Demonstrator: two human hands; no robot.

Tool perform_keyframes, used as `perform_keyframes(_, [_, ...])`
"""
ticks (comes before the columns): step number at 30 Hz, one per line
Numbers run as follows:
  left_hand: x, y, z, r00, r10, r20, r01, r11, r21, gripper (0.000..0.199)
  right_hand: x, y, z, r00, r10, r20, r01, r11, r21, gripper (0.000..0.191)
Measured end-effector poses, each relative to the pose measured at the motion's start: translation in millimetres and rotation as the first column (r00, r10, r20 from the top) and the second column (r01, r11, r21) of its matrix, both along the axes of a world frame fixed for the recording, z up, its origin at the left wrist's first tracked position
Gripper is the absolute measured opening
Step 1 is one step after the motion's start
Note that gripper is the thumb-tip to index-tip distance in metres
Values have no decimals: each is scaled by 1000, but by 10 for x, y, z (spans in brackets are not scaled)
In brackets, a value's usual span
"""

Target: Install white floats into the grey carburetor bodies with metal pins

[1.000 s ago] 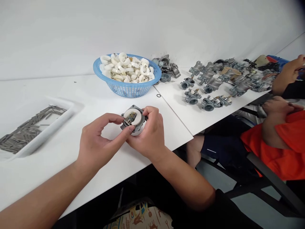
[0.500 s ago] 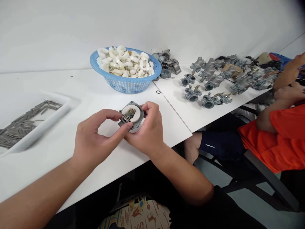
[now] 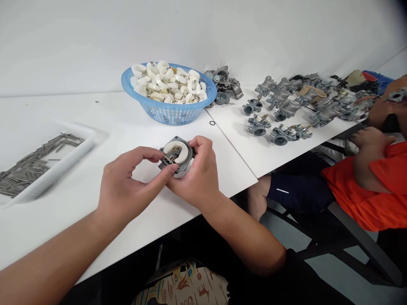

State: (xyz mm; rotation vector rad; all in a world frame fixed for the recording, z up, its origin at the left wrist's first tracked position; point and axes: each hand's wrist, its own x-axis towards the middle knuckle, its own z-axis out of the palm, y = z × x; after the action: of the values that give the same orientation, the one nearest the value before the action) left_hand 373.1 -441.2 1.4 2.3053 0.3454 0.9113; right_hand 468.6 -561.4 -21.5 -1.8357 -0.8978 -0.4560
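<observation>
Both my hands hold a grey die-cast carburetor body above the white table, with a white plastic float fitted on its open face. My right hand grips it from the right side. The thumb and index finger of my left hand pinch its left edge, near small brass and metal parts in the middle. My fingers hide the lower rim of the body.
A blue plastic basket holds white floats beyond my hands. At left, a white tray holds several metal pins. Several grey carburetors lie at right, with a small black O-ring nearby. A co-worker in an orange shirt sits at right.
My hands and the carburetor have shifted only slightly. The co-worker's upper hand now raises a small metal part at the right edge, and their lower hand has moved down.
</observation>
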Motion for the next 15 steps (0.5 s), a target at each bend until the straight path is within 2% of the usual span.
perform_keyframes(6, [-4,7,22,999,-22,-27,20,997,-78,19,0,-22,18,999,-36,-24,36,999,-11,61])
perform_keyframes(10, [-10,-20,44,996,-43,-72,29,981,-190,35,78,-84,18,997,-62,-43,62,998,-8,67])
perform_keyframes(12, [-7,-59,70,997,-14,-79,-4,973,-230,35,166,-175,17,995,-82,-60,82,997,9,69])
perform_keyframes(15, [-5,-120,122,993,61,-99,-86,961,-262,23,380,-449,45,990,-53,-132,60,997,49,70])
